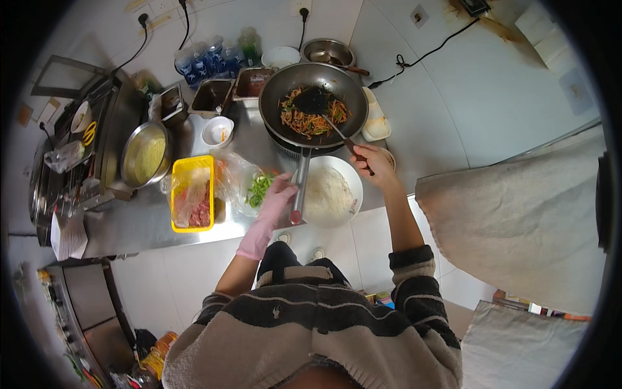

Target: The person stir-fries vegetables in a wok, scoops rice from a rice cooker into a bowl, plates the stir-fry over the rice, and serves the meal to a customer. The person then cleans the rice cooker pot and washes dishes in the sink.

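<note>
My bare right hand (373, 164) grips the brown handle of a spatula (335, 127), whose dark head lies in a wok (272, 104). Shredded vegetables, orange and green among them, lie in the wok around the spatula head. In a pink glove, my left hand (282, 189) is beside the wok's metal handle (302, 185); whether its fingers touch the handle is unclear. Close to that hand, chopped green vegetables (259, 188) sit on clear plastic. A white bowl of what looks like cooked rice (328, 192) stands below the wok, right of its handle.
Left on the steel counter (131, 228) are a yellow basket (212, 194) with raw meat, a steel bowl (166, 146) of yellowish liquid and a small white bowl (217, 132). Metal containers (210, 97) and bottles (214, 56) stand behind. A white tray (376, 129) lies right of the wok.
</note>
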